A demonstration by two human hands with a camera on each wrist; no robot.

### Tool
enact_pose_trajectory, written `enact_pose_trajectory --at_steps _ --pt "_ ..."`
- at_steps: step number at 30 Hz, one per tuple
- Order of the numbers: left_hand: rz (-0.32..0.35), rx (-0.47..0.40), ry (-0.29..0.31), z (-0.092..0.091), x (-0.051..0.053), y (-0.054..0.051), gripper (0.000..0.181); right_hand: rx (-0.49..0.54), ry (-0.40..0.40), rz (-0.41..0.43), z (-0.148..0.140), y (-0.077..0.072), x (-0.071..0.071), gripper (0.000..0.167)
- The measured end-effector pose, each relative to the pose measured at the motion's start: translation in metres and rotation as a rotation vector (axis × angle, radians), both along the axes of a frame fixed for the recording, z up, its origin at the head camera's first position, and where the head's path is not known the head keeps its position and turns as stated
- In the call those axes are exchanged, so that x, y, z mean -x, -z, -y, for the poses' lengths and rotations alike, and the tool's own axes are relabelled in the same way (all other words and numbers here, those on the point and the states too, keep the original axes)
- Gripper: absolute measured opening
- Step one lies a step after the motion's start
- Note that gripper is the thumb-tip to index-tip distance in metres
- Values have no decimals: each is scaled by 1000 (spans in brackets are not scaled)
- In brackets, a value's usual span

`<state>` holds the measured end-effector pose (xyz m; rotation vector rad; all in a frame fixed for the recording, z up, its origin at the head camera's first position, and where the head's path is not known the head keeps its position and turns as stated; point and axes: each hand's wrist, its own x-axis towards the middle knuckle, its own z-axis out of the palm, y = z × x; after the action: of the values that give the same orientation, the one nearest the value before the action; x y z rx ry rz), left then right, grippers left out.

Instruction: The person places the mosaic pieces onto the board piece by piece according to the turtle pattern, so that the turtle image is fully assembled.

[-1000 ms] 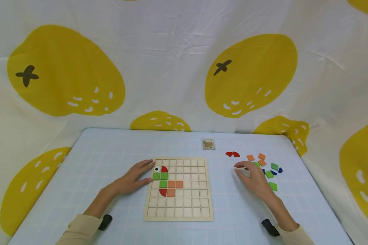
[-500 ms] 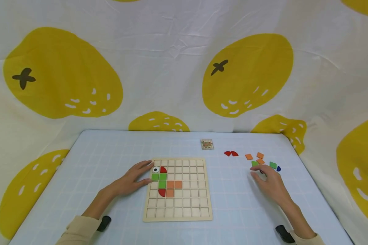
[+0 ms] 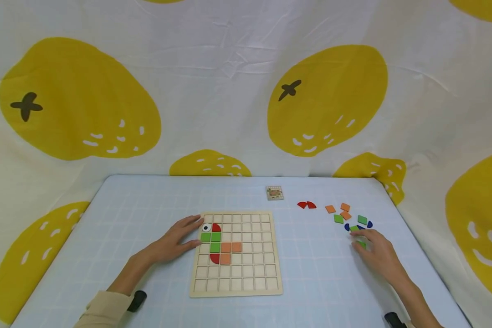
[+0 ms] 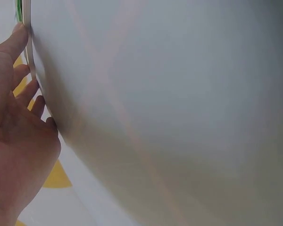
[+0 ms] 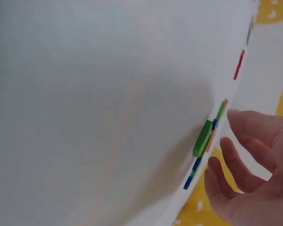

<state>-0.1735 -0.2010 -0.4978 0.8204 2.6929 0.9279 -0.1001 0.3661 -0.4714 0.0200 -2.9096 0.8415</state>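
Left hand [image 3: 175, 238]: my fingers lay extended against the grid board's [image 3: 235, 294] left edge, probably to steady it.
Right hand [image 3: 377, 251]: my loosely bent fingers, gripping nothing I could see, were at a green tile [image 3: 361, 245] (touching or not, I couldn't tell).
Set tiles [image 3: 215, 247]: sat in the board's left cells, whose ridges likely kept them aligned.
Picture card [image 3: 274, 193]: lay far on the desk [image 3: 307, 282], perhaps for reference.
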Motion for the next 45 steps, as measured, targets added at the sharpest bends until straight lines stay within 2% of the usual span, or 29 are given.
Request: enact_pose_trajectory --at_steps 11,21,28,35,45 --pt "9 1 -4 3 0 0 69 -27 3 77 -8 9 -6 31" --pt "24 -3 -10 2 -2 -1 69 5 -11 15 -10 6 -4 31" --pt "30 7 -16 1 -1 0 69 26 -26 33 -2 3 1 22" --pt "18 8 -15 0 -2 -2 68 50 -63 -70 14 0 8 20" --pt "9 4 -7 -1 -3 -4 68 76 -99 -114 34 -6 19 21"
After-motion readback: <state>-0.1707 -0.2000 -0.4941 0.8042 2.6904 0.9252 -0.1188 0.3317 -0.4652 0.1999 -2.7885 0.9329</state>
